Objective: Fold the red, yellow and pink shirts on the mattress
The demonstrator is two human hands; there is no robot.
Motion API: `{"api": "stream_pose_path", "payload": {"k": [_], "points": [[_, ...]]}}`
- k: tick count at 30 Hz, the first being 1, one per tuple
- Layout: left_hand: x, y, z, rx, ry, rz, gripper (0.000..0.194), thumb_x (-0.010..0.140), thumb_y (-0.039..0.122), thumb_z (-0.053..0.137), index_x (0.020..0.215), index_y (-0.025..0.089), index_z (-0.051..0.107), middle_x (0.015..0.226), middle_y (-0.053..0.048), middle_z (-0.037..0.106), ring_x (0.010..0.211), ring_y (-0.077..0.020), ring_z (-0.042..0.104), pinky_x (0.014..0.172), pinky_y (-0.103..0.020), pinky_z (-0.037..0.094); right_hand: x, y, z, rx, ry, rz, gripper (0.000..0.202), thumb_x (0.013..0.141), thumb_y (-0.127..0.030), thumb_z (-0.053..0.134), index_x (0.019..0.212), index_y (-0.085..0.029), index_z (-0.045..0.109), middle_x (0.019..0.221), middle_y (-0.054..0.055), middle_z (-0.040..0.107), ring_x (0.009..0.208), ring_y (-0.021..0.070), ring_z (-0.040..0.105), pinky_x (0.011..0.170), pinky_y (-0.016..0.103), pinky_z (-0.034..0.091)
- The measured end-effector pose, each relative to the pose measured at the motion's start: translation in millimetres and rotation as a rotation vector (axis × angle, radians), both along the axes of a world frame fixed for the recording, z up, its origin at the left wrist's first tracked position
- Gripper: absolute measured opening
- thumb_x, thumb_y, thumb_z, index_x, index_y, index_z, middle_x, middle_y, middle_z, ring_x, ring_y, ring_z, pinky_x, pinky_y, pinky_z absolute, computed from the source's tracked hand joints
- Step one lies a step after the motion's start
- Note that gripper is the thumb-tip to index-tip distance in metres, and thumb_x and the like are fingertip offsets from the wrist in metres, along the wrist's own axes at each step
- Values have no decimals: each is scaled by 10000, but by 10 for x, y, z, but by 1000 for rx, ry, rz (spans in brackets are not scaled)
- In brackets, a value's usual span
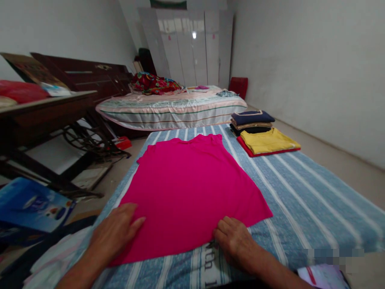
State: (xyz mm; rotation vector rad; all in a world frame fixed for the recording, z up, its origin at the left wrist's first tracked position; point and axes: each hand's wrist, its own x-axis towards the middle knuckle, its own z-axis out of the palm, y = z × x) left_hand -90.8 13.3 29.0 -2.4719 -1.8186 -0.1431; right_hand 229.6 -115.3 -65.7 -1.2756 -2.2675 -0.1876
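A bright pink shirt (186, 188) lies spread flat on the striped bed cover, its neck end away from me and its hem towards me. My left hand (116, 226) rests on the shirt's left edge near the hem, thumb apart from the fingers. At the near hem, right of the middle, my right hand (234, 239) has its fingers curled over the cloth edge in a pinch. Beyond the shirt's right side sit a folded yellow garment (267, 141) on a red one (248, 149), and a stack topped by a folded navy garment (252, 117).
The blue striped cover (315, 200) reaches right and forward. Another bed (174, 110) with a red floral blanket (155, 83) stands beyond. At left are a treadle sewing table (45, 106) and a blue box (33, 204). Wardrobes (189, 48) line the back.
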Motion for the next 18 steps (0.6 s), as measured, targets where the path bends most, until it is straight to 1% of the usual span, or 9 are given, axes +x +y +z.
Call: {"api": "stream_pose_path", "payload": {"k": [4,5,7,10,12,13,15,17,18], "points": [[1064,-69,-336,-25,-57,-436,452,852,434,462,1186,157,585,1379,-137,494,1291,-260,429,1050,-416,372,3,2,34,23,0,-28,145,755,-78,563,750,-206,494,715,2,529,662,177,453,556,308,312],[1259,-94,-435,-38,-58,-496,473,860,440,468,1234,163,555,1418,-131,449,1322,-256,387,1058,-420,361,21,-5,37,32,0,-50,135,775,-85,550,750,-207,498,709,3,527,660,178,454,562,306,321],[1505,-136,-606,-83,-30,-557,548,868,481,467,1314,163,494,1451,-132,401,1350,-259,340,1086,-450,311,93,-34,41,46,19,-110,121,817,-105,522,753,-207,512,700,6,528,658,179,458,582,303,342],[1585,-165,-746,-113,-9,-580,597,895,516,411,1390,182,409,1482,-120,351,1373,-251,295,1115,-472,236,328,-105,47,25,102,-174,62,873,-211,517,839,-200,567,788,33,585,744,189,513,673,311,398],[1554,-162,-766,-116,3,-581,605,904,532,384,1413,206,375,1495,-108,329,1379,-248,281,1120,-472,217,570,-147,53,2,183,-255,167,889,-323,516,939,-186,597,911,73,620,856,207,548,762,327,421],[1539,-159,-764,-120,10,-580,611,903,543,378,1417,213,368,1498,-106,325,1379,-250,278,1120,-474,212,706,-157,59,-11,222,-342,229,893,-365,501,971,-176,605,945,91,626,888,216,558,785,331,424],[1522,-153,-753,-139,23,-583,624,902,559,366,1422,214,360,1502,-110,314,1384,-258,266,1119,-484,201,981,-139,81,-118,275,-591,286,895,-400,466,954,-171,627,889,90,639,841,216,581,743,317,430],[1525,-153,-743,-155,25,-588,635,904,570,351,1424,206,358,1507,-119,300,1391,-265,247,1120,-493,183,1214,-69,119,-322,317,-822,313,886,-418,448,932,-187,654,800,67,652,750,209,600,655,296,415],[1529,-155,-738,-156,20,-591,637,905,572,345,1425,204,357,1509,-122,295,1394,-266,238,1122,-494,173,1303,-19,144,-425,344,-889,320,881,-420,445,927,-194,666,766,57,658,711,202,605,622,285,401]]}}
